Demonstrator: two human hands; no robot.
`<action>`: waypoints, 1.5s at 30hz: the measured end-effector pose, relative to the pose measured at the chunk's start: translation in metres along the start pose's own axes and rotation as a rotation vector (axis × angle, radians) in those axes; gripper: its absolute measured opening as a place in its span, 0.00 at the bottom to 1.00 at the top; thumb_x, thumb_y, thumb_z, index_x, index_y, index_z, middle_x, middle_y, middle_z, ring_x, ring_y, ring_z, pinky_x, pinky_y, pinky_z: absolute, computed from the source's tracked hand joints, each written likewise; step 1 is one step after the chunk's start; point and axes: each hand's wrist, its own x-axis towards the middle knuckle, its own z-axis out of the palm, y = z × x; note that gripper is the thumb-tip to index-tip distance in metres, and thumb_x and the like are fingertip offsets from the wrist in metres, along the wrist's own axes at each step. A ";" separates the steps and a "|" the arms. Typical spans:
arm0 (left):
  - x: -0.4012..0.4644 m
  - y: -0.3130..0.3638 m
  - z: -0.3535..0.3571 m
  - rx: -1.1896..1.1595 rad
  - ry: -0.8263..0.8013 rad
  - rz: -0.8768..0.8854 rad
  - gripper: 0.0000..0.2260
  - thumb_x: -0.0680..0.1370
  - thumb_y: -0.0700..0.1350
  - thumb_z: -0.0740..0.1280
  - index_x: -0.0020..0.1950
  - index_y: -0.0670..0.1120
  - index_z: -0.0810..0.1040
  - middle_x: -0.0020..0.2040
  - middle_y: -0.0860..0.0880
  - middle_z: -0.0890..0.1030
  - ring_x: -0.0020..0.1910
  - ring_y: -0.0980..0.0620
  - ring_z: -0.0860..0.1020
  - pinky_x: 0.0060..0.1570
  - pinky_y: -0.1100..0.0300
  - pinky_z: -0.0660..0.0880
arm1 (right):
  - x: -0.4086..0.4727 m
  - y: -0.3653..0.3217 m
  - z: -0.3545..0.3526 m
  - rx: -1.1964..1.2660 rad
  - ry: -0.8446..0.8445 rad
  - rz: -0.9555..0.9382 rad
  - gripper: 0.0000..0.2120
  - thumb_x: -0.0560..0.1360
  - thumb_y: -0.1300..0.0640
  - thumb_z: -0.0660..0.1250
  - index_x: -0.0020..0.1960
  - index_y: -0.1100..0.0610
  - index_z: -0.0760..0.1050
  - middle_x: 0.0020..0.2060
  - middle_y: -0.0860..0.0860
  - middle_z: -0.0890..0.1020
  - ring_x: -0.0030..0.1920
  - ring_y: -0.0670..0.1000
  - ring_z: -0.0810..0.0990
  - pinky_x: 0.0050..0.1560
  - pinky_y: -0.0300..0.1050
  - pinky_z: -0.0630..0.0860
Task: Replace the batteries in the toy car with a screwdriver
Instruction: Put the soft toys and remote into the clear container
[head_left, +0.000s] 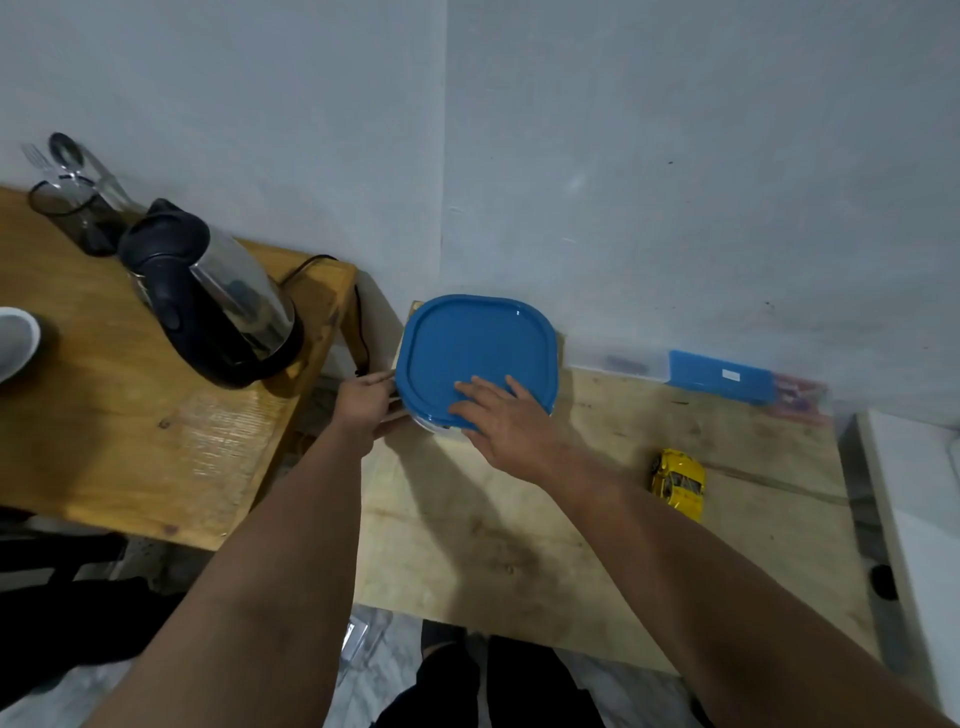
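A clear container with a blue square lid (475, 348) stands at the far left corner of the pale wooden table (545, 530). My left hand (363, 402) grips the container's left side. My right hand (506, 415) lies on the lid's near edge, fingers spread across the top. A yellow toy car (678, 482) sits on the table to the right, apart from both hands. No screwdriver or batteries are visible.
A steel and black electric kettle (213, 296) stands on a darker wooden table (104, 395) to the left, with a utensil holder (72, 213) behind it and a white bowl (15, 340) at the edge. A blue-lidded flat box (719, 375) lies by the wall.
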 end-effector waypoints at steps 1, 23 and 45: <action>0.001 -0.001 0.000 -0.020 0.006 -0.010 0.10 0.84 0.40 0.66 0.62 0.44 0.84 0.56 0.44 0.87 0.54 0.43 0.86 0.43 0.52 0.85 | -0.002 0.000 0.001 -0.023 -0.003 -0.007 0.19 0.84 0.51 0.57 0.74 0.50 0.69 0.79 0.49 0.63 0.80 0.52 0.58 0.79 0.61 0.51; -0.010 0.009 0.011 0.121 0.078 0.006 0.13 0.80 0.50 0.74 0.58 0.42 0.82 0.56 0.47 0.85 0.52 0.48 0.84 0.42 0.51 0.85 | -0.009 0.017 0.014 0.065 -0.010 0.331 0.28 0.83 0.37 0.51 0.79 0.46 0.61 0.82 0.52 0.52 0.82 0.53 0.46 0.80 0.55 0.49; 0.016 0.035 0.022 0.449 -0.066 0.181 0.25 0.84 0.39 0.65 0.81 0.51 0.66 0.72 0.46 0.74 0.67 0.42 0.76 0.59 0.46 0.80 | 0.049 0.074 -0.019 0.147 -0.104 0.629 0.62 0.64 0.24 0.68 0.82 0.55 0.44 0.82 0.52 0.43 0.81 0.58 0.46 0.76 0.66 0.56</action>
